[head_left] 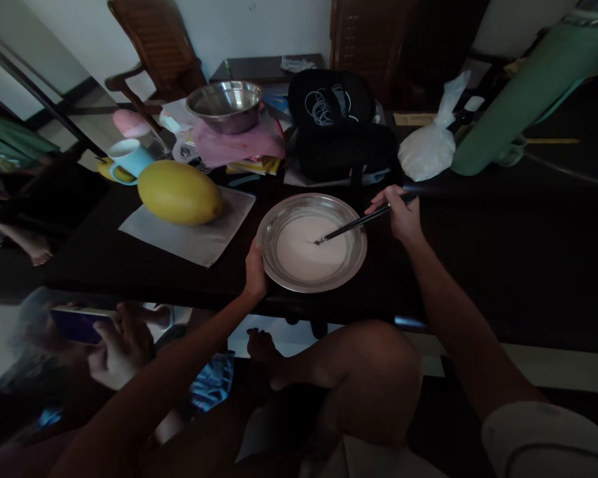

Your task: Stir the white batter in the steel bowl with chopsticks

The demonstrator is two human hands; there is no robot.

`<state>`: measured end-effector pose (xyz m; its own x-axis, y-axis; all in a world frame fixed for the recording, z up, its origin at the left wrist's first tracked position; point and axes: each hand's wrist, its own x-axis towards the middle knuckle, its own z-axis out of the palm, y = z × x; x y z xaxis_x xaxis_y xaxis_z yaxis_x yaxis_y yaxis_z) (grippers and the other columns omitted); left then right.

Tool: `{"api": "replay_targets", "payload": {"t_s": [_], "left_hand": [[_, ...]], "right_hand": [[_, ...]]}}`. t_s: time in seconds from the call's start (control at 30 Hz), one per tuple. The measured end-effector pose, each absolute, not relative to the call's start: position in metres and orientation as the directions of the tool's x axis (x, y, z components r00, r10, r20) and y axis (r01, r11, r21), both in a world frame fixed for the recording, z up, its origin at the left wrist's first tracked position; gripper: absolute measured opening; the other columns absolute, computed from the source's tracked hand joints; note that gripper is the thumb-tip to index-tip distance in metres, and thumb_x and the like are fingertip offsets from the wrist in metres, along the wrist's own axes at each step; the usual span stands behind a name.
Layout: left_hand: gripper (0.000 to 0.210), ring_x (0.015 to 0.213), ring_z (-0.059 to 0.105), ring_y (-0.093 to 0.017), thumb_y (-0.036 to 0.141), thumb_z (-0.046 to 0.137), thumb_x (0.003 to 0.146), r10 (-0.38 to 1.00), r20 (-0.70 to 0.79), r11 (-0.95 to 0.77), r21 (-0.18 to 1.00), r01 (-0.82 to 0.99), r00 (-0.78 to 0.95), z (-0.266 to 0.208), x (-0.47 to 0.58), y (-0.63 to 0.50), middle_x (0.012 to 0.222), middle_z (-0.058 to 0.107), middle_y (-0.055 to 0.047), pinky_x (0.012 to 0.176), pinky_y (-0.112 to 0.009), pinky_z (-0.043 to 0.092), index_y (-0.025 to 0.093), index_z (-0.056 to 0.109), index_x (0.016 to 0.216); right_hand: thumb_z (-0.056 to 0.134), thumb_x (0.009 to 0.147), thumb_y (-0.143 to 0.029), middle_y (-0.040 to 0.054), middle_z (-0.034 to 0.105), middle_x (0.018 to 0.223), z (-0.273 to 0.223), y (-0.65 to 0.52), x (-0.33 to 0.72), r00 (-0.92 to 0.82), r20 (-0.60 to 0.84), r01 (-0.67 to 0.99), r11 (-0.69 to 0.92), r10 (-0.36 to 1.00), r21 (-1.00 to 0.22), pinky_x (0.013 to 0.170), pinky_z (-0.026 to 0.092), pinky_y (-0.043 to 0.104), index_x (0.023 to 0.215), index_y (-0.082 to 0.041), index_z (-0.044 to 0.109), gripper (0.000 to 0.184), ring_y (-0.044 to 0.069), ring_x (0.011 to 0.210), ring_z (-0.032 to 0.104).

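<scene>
A wide steel bowl [355, 260] holds a milky white liquid [303, 262] and rests close to the front edge of the dark table. My left hand [255, 271] grips the bowl at its left side; the fingers behind and under it are mostly hidden. With my right hand [401, 216] I hold a pair of dark chopsticks [351, 226], closed around their upper end. They slant down to the left over the bowl, and their tips touch the liquid, with whitish bits clinging there.
A large yellow melon [179, 192] lies on a pale mat [199, 249], near a light-blue mug [132, 159]. Behind are another steel bowl [226, 109], an open black case [341, 139], a tied bag of white powder [427, 151] and a green bottle [515, 93]. At lower left, someone's hand [122, 348] holds a phone [80, 325].
</scene>
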<state>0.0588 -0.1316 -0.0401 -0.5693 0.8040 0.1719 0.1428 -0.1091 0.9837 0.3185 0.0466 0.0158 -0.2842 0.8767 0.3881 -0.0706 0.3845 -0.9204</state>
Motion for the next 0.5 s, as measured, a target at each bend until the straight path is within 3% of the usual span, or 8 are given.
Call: {"api": "replay_targets", "payload": {"t_s": [0.1, 0.23, 0.4, 0.5], "left_hand": [[0.042, 0.120, 0.057, -0.025, 0.048, 0.045, 0.092, 0.808, 0.167, -0.111, 0.985, 0.132, -0.566, -0.0381, 0.0594, -0.1320, 0.123, 0.066, -0.008, 0.109, -0.040, 0.040, 0.018, 0.066, 0.113], [0.044, 0.119, 0.057, -0.026, 0.049, 0.044, 0.092, 0.814, 0.176, -0.116, 0.983, 0.142, -0.554, -0.0362, 0.0593, -0.1324, 0.123, 0.067, -0.008, 0.109, -0.039, 0.040, 0.017, 0.066, 0.113], [0.046, 0.120, 0.056, -0.025, 0.050, 0.043, 0.093, 0.798, 0.189, -0.089, 0.976, 0.198, -0.573, -0.0352, 0.0596, -0.1331, 0.123, 0.067, -0.009, 0.111, -0.039, 0.038, 0.017, 0.067, 0.114], [0.047, 0.120, 0.057, -0.025, 0.052, 0.043, 0.093, 0.800, 0.189, -0.097, 0.977, 0.187, -0.569, -0.0364, 0.0595, -0.1335, 0.122, 0.067, -0.009, 0.110, -0.038, 0.039, 0.017, 0.067, 0.114]], "right_hand": [[0.053, 0.087, -0.063, -0.0004, 0.065, 0.054, 0.0155, 0.0448, 0.3175, -0.344, 0.371, -0.074, 0.369, 0.863, -0.927, 0.059, 0.056, 0.031, 0.071, -0.023, 0.065, 0.044, 0.015, 0.055, 0.066], [0.056, 0.087, -0.060, 0.0011, 0.072, 0.067, 0.0177, 0.0402, 0.3166, -0.449, 0.373, -0.054, 0.392, 0.812, -0.918, 0.071, 0.057, 0.032, 0.080, -0.023, 0.069, 0.040, 0.015, 0.065, 0.069], [0.054, 0.087, -0.063, -0.0006, 0.067, 0.058, 0.0168, 0.0454, 0.3184, -0.295, 0.388, -0.061, 0.388, 0.873, -0.920, 0.063, 0.056, 0.031, 0.075, -0.023, 0.066, 0.043, 0.016, 0.058, 0.068], [0.052, 0.087, -0.063, -0.0007, 0.065, 0.055, 0.0159, 0.0441, 0.3168, -0.336, 0.376, -0.072, 0.374, 0.863, -0.924, 0.061, 0.055, 0.031, 0.072, -0.023, 0.065, 0.045, 0.015, 0.055, 0.066]]}}
